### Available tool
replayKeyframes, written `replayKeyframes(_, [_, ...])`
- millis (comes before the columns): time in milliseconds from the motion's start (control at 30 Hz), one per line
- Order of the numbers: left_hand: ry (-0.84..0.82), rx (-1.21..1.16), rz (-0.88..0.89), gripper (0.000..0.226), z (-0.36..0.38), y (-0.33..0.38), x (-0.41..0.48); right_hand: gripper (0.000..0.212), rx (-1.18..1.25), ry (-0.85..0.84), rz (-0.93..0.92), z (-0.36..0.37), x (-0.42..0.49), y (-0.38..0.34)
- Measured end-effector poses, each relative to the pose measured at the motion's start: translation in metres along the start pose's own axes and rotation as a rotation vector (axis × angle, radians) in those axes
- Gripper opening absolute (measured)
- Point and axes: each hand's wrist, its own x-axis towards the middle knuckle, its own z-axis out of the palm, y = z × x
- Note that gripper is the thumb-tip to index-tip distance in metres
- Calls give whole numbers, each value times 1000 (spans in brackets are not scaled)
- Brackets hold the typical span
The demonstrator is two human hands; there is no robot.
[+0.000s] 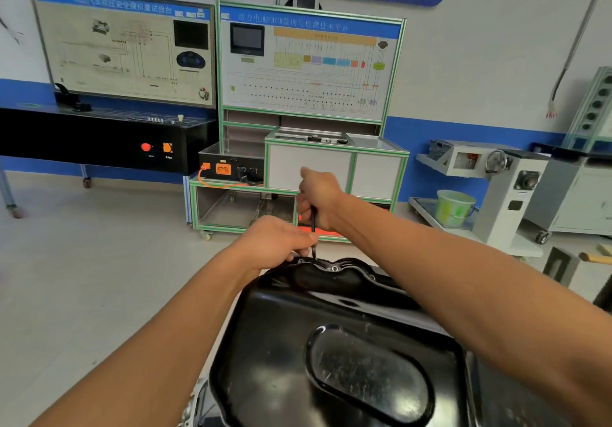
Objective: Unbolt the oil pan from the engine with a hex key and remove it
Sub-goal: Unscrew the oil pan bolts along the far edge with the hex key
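Note:
A glossy black oil pan (331, 344) fills the lower middle of the view, its flat bolt flange (334, 266) at the far edge showing a few bolt holes. A thin black hex key (313, 228) stands upright over that far flange, its tip down at the rim. My right hand (318, 195) grips the upper part of the key, thumb pointing up. My left hand (275, 241) rests on the pan's far rim and pinches the key's lower end with curled fingers. The bolt under the key tip is hidden by my fingers.
A green-framed training bench (331, 168) with a wiring panel stands just beyond the pan. A black console (99, 142) is at the left, a grey machine stand (510, 195) with a green bucket (455, 208) at the right. Bare floor (99, 261) lies to the left.

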Motion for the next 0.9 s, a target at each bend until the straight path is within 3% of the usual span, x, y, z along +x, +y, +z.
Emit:
replayKeyframes(167, [-196,312,248,19,17,21,10,32,283,309,-19,-50,-21,2])
replayKeyframes(267, [-248,430,297,17,24,31,16,32,487,362,-28,-70,-30,7])
replayKeyframes(433, [-263,563,335,15,20,25,20,29,643,287,-45,-87,-37,22])
replayKeyframes(600, [-261,554,362,10,17,20,20,51,739,164,50,-96,-48,23])
replayKeyframes(900, [-279,613,379,11,20,22,21,55,777,60,45,-92,-51,20])
